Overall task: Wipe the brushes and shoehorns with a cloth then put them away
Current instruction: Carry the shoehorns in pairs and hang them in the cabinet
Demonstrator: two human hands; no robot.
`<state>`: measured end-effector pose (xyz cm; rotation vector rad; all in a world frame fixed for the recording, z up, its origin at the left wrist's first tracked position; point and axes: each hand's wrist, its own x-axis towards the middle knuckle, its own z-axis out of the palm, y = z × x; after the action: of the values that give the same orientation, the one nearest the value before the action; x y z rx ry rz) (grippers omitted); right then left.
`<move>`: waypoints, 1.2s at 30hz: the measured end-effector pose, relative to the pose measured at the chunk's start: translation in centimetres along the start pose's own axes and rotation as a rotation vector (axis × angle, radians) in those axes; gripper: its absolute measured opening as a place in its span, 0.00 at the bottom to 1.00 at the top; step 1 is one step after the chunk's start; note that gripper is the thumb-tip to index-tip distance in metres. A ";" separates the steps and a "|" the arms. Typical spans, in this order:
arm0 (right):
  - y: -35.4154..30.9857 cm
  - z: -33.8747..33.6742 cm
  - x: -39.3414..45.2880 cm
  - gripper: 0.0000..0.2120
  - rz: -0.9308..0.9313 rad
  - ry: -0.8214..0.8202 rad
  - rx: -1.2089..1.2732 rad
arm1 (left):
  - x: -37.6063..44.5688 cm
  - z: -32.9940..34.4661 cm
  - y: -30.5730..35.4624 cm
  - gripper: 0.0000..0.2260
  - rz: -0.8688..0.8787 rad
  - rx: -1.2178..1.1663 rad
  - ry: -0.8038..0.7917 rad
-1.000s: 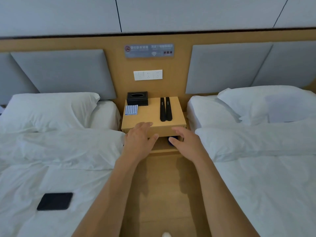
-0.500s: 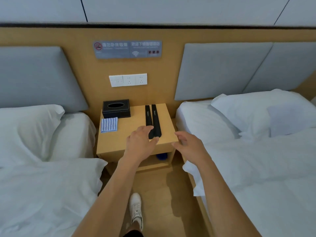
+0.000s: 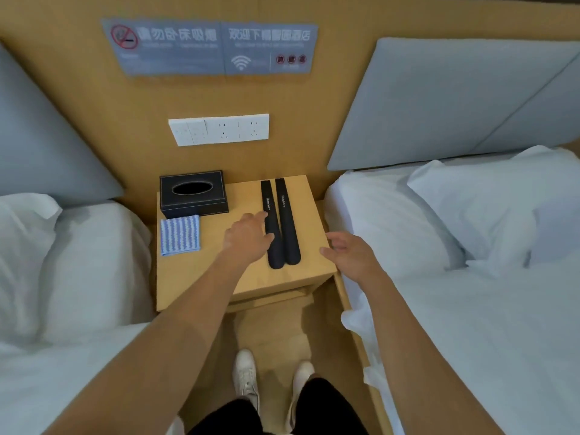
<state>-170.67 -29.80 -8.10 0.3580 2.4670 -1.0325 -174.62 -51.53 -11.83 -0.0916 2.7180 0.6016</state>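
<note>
Two long black shoehorns lie side by side on the wooden nightstand [image 3: 194, 277]: the left shoehorn [image 3: 272, 227] and the right shoehorn [image 3: 288, 224]. My left hand [image 3: 248, 237] rests open on the tabletop, its fingertips touching the left shoehorn's left edge. Open and empty, my right hand [image 3: 348, 252] hovers at the nightstand's right edge, apart from the shoehorns. A folded blue-and-white striped cloth [image 3: 179, 234] lies at the left of the tabletop. No brushes are visible.
A black tissue box [image 3: 193, 193] stands at the back left of the nightstand. White beds [image 3: 470, 293] flank it on both sides. An open shelf [image 3: 270, 298] sits under the top. My white shoes [image 3: 248, 378] stand on the wooden floor.
I have stepped closer to the nightstand. My left hand slid forward along the left shoehorn. My right hand rose to the nightstand's right edge.
</note>
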 end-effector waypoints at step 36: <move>8.4 9.0 33.2 0.09 0.238 -0.266 0.035 | 23.3 13.2 -2.1 0.08 -0.524 -0.197 -0.166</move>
<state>-193.54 -28.37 -35.05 0.4788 2.1151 -0.9561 -191.77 -47.53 -32.10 -0.7409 2.3259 0.6737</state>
